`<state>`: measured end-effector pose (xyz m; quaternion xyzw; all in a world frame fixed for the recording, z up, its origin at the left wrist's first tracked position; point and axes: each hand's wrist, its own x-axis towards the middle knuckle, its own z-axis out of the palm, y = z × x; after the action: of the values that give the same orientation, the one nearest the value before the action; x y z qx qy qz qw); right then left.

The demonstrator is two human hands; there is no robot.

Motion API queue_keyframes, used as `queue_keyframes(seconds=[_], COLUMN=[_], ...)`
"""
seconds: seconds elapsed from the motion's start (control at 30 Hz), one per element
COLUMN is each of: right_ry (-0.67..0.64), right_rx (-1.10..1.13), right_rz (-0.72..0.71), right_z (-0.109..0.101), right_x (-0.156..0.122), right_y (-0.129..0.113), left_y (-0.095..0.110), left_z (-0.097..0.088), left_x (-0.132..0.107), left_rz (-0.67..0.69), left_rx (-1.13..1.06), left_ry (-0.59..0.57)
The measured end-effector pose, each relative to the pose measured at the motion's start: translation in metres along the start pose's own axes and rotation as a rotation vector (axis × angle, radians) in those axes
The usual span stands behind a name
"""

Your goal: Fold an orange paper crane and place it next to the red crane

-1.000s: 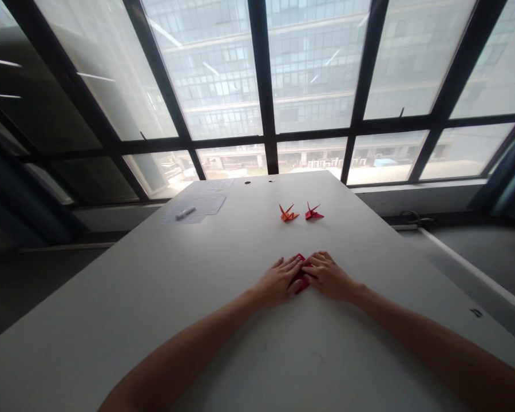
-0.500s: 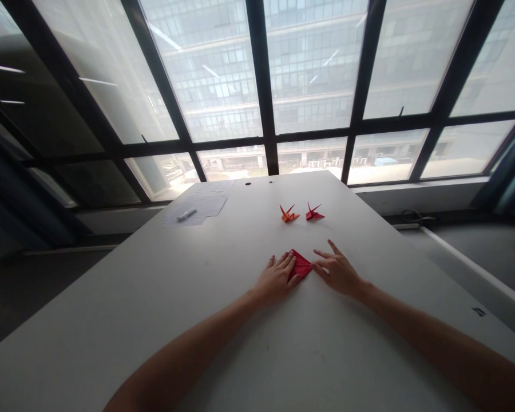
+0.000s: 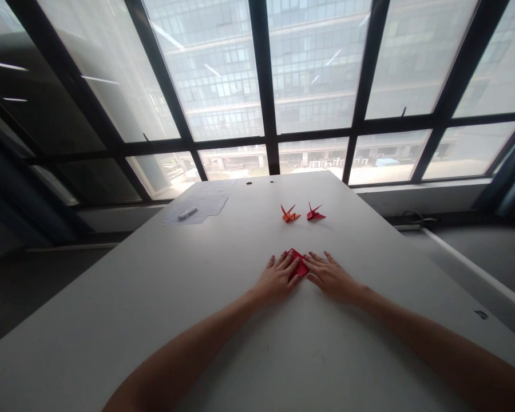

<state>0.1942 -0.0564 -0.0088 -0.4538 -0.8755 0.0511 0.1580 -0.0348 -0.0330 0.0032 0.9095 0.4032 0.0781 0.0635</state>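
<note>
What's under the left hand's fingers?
The folded red paper lies under the fingers of the left hand, on the white table. The part beneath them is covered, so any folds there cannot be seen.

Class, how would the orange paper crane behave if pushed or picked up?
The orange paper crane is probably very light, being folded paper, so a push could slide or tip it. Its thin pointed tips look easily crushed. Its layered folds may feel slightly stiffer than flat paper.
</note>
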Motion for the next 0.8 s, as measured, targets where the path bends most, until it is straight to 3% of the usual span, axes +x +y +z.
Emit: queue_keyframes(seconds=[0.3, 0.4, 0.5, 0.63, 0.8], right_ry=[-0.012, -0.020, -0.022, -0.016, 0.003], right_rx=[-0.007, 0.000, 0.007, 0.008, 0.025], right_rz=[0.019, 0.024, 0.030, 0.051, 0.065], right_z=[-0.008, -0.009, -0.009, -0.007, -0.006], right_x=[0.000, 0.000, 0.000, 0.002, 0.005], right_y=[-0.004, -0.006, -0.006, -0.005, -0.001], left_y=[-0.006, -0.005, -0.001, 0.000, -0.002], left_z=[0.003, -0.002, -0.006, -0.004, -0.005], left_x=[0.000, -0.001, -0.002, -0.003, -0.005], left_rz=[-0.234, -0.115, 0.046, 0.044, 0.072], left_rx=[0.090, 0.047, -0.025, -0.067, -0.078], left_ry=[0.173, 0.214, 0.167, 0.070, 0.059])
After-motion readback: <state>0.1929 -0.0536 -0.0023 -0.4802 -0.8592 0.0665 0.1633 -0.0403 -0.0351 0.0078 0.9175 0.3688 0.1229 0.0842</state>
